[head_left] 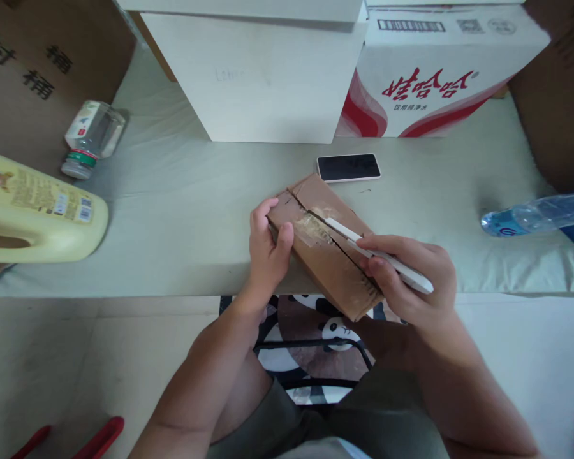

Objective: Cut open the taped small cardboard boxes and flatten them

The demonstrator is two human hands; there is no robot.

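Small cardboard box getting worked on at the desk edge, head cam view

The left hand is clamped on the left end of the brown cardboard box, which sits at the front edge of the desk, slightly overhanging. The right hand is closed around a white utility knife, with the tip resting on the taped seam along the top of the box. A phone lies face up just behind the box. There's a yellow jug and a toppled clear bottle off to the left, a water bottle on the right, and a white carton and a red-printed carton at the back.
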